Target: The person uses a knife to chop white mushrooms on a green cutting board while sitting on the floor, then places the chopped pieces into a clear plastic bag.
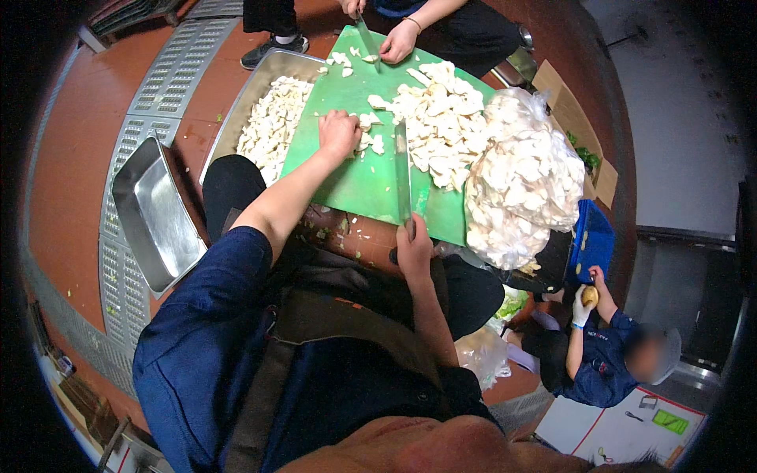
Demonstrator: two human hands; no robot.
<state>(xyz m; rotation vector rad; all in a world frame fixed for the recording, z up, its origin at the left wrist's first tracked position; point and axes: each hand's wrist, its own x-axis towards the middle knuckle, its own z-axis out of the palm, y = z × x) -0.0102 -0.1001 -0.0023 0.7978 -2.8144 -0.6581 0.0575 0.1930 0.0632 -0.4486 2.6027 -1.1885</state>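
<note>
My right hand (415, 249) grips the handle of a long-bladed kitchen knife (403, 169), its blade lying along the green cutting board (359, 185) and pointing away from me. Left of the blade, my left hand (339, 135) rests on the board with curled fingers, beside small pale chopped pieces (377, 144); what lies under the fingers is hidden. A heap of larger pale slices (441, 118) is right of the knife. Past the board's left edge, a metal tray (223, 130) holds many cut pieces (276, 118).
Across the board, a co-worker's hand (400, 41) is beside another knife (367, 41). A bulging clear bag of pale pieces (524, 177) sits at the right. An empty steel pan (158, 213) is on the left. Another person (603, 347) by a blue bin (591, 236) holds a brownish item.
</note>
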